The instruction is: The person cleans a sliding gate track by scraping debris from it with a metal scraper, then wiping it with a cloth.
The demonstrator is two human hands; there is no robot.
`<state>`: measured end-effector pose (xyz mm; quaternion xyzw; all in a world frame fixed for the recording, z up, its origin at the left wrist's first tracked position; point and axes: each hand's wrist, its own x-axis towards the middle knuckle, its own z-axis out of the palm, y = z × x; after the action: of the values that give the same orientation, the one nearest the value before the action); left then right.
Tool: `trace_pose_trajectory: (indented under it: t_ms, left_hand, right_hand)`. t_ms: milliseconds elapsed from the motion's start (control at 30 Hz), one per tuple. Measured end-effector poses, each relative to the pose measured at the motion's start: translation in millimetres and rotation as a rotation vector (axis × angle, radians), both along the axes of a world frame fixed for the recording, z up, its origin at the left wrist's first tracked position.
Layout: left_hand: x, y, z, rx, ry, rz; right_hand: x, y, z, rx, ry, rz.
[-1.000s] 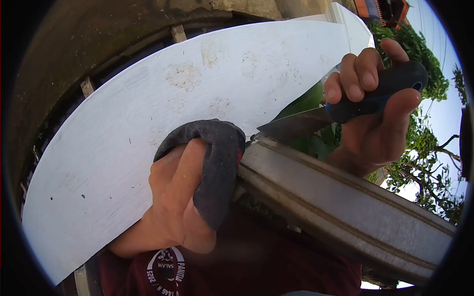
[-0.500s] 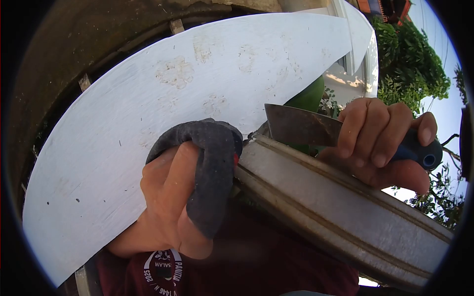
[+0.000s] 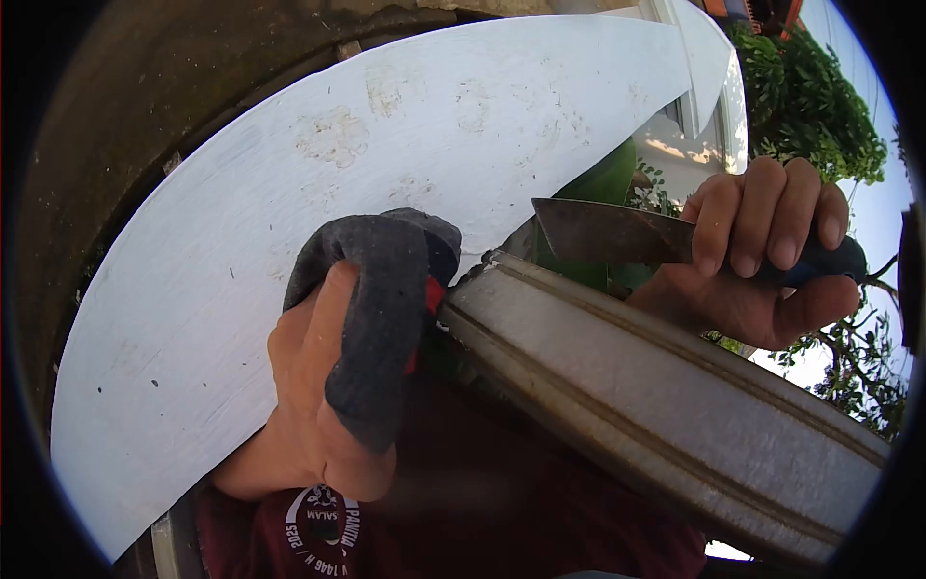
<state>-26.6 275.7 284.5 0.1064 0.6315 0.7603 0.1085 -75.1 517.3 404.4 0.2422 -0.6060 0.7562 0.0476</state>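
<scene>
My left hand [image 3: 318, 386] is closed around a dark grey cloth [image 3: 371, 328], over the lower middle of a white curved panel [image 3: 222, 222]. Something red [image 3: 434, 295] shows at the cloth's right edge, mostly covered. My right hand [image 3: 767, 232] grips a putty knife [image 3: 612, 230] by its dark blue handle. Its flat, stained blade points left, its tip near the panel's lower right edge. Between the hands lies the end of a long, ridged metal-grey beam [image 3: 627, 376], which runs down to the right.
Brown ground [image 3: 125, 106] lies beyond the panel at the upper left. Green leaves [image 3: 603, 183] hang behind the blade, and a tree [image 3: 810, 101] stands at the upper right. A maroon shirt [image 3: 482, 502] with a round print fills the bottom.
My left hand and the cloth have shifted slightly left, away from the beam's end. My right hand and the putty knife have moved a little to the right and up.
</scene>
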Motion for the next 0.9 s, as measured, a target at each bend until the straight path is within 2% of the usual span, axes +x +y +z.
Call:
trace_pose_trajectory:
  t_ms: [33, 100, 167, 267, 400, 500, 600, 733, 800, 900]
  left_hand:
    - [0, 2, 12, 0.008, -0.111, -0.044]
    - [-5, 0, 24, -0.042, -0.143, -0.197]
    - [-18, -1, 26, -0.1, -0.006, -0.369]
    - [-34, 31, 24, 0.203, 0.033, -0.426]
    - [-39, 37, 29, 0.018, 0.057, -0.54]
    - [-26, 30, 36, -0.083, 0.126, -0.385]
    - [-22, 27, 33, -0.016, 0.098, -0.257]
    - [-36, 41, 34, -0.041, 0.151, -0.52]
    - [-32, 43, 34, -0.049, 0.227, -0.369]
    - [-23, 26, 38, -0.087, 0.254, -0.355]
  right_hand:
    - [2, 3, 2, 0.005, 0.011, -0.013]
    - [7, 10, 4, 0.013, 0.024, -0.038]
    - [13, 18, 4, 0.018, 0.025, -0.059]
    - [16, 24, -5, -0.001, 0.029, -0.056]
    - [20, 29, -10, 0.054, 0.066, -0.018]
    - [21, 24, -9, 0.1, 0.091, -0.035]
    - [31, 27, -2, 0.11, 0.096, -0.055]
    - [35, 34, -6, 0.062, 0.062, -0.079]
    - [36, 30, -8, 0.063, 0.055, -0.089]
    - [30, 32, -8, 0.099, 0.089, -0.045]
